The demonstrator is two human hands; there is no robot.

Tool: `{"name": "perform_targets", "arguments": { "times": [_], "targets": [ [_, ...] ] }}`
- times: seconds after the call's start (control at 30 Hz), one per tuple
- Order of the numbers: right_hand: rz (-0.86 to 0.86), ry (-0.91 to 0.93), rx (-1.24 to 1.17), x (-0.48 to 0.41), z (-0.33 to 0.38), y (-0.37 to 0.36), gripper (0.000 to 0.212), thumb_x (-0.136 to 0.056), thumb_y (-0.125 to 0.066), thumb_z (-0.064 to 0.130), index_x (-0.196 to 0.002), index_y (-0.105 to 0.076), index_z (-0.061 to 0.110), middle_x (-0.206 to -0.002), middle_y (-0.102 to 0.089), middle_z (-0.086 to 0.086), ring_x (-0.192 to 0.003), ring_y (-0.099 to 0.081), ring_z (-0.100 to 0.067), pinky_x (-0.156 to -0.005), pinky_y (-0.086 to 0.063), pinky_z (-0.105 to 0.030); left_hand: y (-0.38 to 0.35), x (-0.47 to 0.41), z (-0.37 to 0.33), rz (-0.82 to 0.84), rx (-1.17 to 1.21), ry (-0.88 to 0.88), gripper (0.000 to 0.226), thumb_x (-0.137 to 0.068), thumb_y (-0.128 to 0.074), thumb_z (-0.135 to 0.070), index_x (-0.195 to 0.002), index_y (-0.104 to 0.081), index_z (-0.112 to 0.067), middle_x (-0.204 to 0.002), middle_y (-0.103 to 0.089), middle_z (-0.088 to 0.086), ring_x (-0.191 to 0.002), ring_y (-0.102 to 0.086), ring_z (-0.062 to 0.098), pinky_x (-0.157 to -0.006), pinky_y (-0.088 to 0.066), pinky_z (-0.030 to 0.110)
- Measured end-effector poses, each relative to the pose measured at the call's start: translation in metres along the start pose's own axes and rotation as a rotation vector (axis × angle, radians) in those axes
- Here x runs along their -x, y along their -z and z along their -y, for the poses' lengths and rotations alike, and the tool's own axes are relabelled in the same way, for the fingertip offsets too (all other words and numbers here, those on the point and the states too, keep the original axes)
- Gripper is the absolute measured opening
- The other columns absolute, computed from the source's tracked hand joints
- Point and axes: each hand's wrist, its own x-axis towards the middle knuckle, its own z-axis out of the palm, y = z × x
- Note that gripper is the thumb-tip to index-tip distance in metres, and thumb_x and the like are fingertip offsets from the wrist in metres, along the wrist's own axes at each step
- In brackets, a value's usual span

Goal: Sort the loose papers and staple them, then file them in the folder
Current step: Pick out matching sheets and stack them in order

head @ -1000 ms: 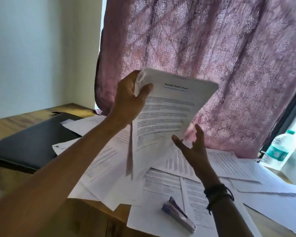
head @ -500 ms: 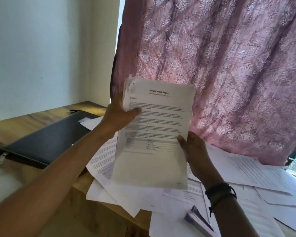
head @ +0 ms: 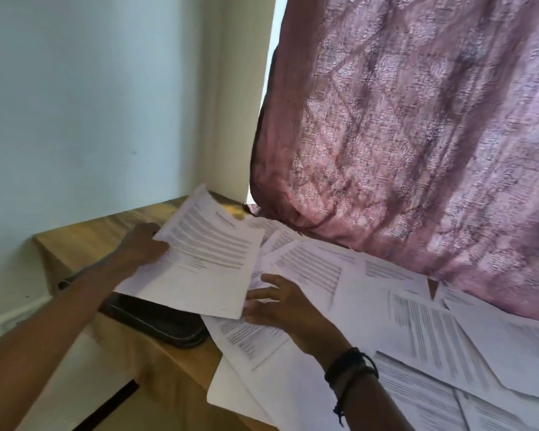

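Your left hand [head: 143, 244] has its grip closed on the far left edge of one bundle of papers [head: 206, 259], thumb side hidden under the sheets, so you see only the knuckles and the back of the hand. The bundle is held low and tilted over one black folder [head: 165, 325], which lies shut on the wooden counter [head: 84, 241] with only its near edge and rounded corner showing below the sheets. Whether the bundle touches the folder cannot be told from here.

Your right hand [head: 280, 303] lies palm down with its fingers spread apart, gripping nothing, resting on the loose papers [head: 402, 309] just beside the bundle's lower right corner. Two dark bands [head: 352, 368] circle that wrist.

The loose papers cover the right half of the counter in one overlapping spread; about eight or nine separate printed sheets can be made out, though motion blur and overlap make an exact count impossible. Several hang over the counter's near edge.

One pink patterned curtain [head: 417, 135] hangs behind the spread, its hem touching the far sheets. One pale wall [head: 91, 104] fills the left side, meeting the counter at the corner.
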Motion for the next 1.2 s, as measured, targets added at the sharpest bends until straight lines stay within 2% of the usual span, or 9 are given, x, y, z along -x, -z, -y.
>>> {"name": "perform_targets", "arguments": {
  "times": [0.23, 0.37, 0.5, 0.63, 0.73, 0.97, 1.03, 1.1, 1.2],
  "targets": [
    [-0.028, -0.005, 0.287, -0.021, -0.008, -0.006, 0.064, -0.086, -0.072, 0.011, -0.139, -0.039, 0.021, -0.116, -0.06, 0.006, -0.097, -0.062, -0.007, -0.061, -0.051, -0.009, 0.031, -0.049, 0.033, -0.109, -0.377, 0.096, 0.053, -0.085, -0.062, -0.013, -0.136, -0.048, -0.006, -0.134, -0.052, 0.023, -0.12, -0.05, 0.041, -0.096, -0.042, 0.046],
    [-0.089, 0.026, 0.408, -0.025, -0.014, -0.001, 0.057, -0.09, -0.067, 0.017, -0.14, -0.039, 0.023, -0.12, -0.056, 0.008, -0.09, -0.058, -0.002, -0.055, -0.047, -0.005, 0.024, -0.05, 0.024, -0.19, -0.699, 0.204, 0.05, -0.086, -0.057, -0.015, -0.132, -0.041, -0.006, -0.132, -0.043, 0.022, -0.128, -0.036, 0.042, -0.106, -0.028, 0.057],
    [-0.141, 0.068, 0.468, -0.027, -0.021, 0.011, 0.057, -0.09, -0.066, 0.017, -0.14, -0.039, 0.021, -0.119, -0.054, 0.009, -0.088, -0.057, 0.002, -0.056, -0.046, -0.004, -0.014, -0.045, 0.003, -0.295, -0.688, -0.229, 0.053, -0.084, -0.064, -0.022, -0.132, -0.046, -0.008, -0.13, -0.048, 0.017, -0.122, -0.042, 0.037, -0.1, -0.038, 0.046],
    [-0.201, 0.068, 0.413, -0.025, -0.024, 0.022, 0.053, -0.09, -0.067, 0.015, -0.136, -0.043, 0.021, -0.113, -0.057, 0.01, -0.091, -0.06, 0.0, -0.056, -0.047, -0.005, -0.076, -0.033, -0.037, 0.098, -0.584, -0.62, 0.057, -0.088, -0.06, -0.045, -0.139, -0.046, -0.025, -0.146, -0.044, -0.004, -0.135, -0.036, 0.019, -0.11, -0.028, 0.037],
    [-0.225, 0.065, 0.409, -0.022, -0.027, 0.035, 0.05, -0.089, -0.068, 0.016, -0.133, -0.045, 0.021, -0.114, -0.058, 0.009, -0.09, -0.061, -0.002, -0.058, -0.047, -0.004, -0.109, -0.029, -0.055, 0.272, -0.767, -0.507, 0.06, -0.089, -0.049, -0.058, -0.137, -0.046, -0.022, -0.142, -0.046, 0.0, -0.132, -0.036, 0.021, -0.109, -0.024, 0.041],
    [-0.235, 0.077, 0.443, -0.018, -0.038, 0.065, 0.045, -0.087, -0.069, 0.016, -0.128, -0.052, 0.011, -0.123, -0.063, -0.003, -0.105, -0.065, -0.013, -0.088, -0.057, -0.026, -0.14, -0.026, -0.048, 0.034, -0.664, -0.483, 0.029, -0.098, -0.042, -0.031, -0.115, -0.062, -0.018, -0.122, -0.058, 0.0, -0.115, -0.047, 0.022, -0.096, -0.03, 0.041],
    [-0.248, 0.082, 0.458, -0.014, -0.037, 0.067, 0.043, -0.088, -0.07, 0.016, -0.126, -0.052, 0.015, -0.118, -0.063, 0.002, -0.099, -0.065, -0.007, -0.08, -0.056, -0.018, -0.141, -0.026, -0.048, -0.052, -0.627, -0.438, 0.029, -0.099, -0.042, -0.027, -0.118, -0.061, -0.017, -0.121, -0.06, 0.002, -0.113, -0.052, 0.022, -0.095, -0.033, 0.039],
    [-0.266, 0.102, 0.553, -0.005, -0.036, 0.067, 0.043, -0.088, -0.069, 0.018, -0.126, -0.05, 0.022, -0.115, -0.061, 0.008, -0.096, -0.062, -0.003, -0.079, -0.054, -0.014, -0.143, -0.027, -0.051, -0.086, -0.65, -0.386, 0.032, -0.098, -0.044, -0.024, -0.126, -0.056, -0.015, -0.126, -0.058, 0.005, -0.118, -0.05, 0.023, -0.099, -0.033, 0.039],
    [-0.305, 0.151, 0.863, 0.011, -0.046, 0.075, 0.042, -0.09, -0.065, 0.026, -0.13, -0.054, 0.022, -0.124, -0.059, 0.009, -0.11, -0.058, -0.008, -0.1, -0.047, -0.025, -0.147, -0.025, -0.062, -0.012, -0.7, -0.322, 0.042, -0.096, -0.048, -0.038, -0.126, -0.052, -0.01, -0.129, -0.056, 0.009, -0.122, -0.045, 0.028, -0.101, -0.032, 0.04]
  ]
}}
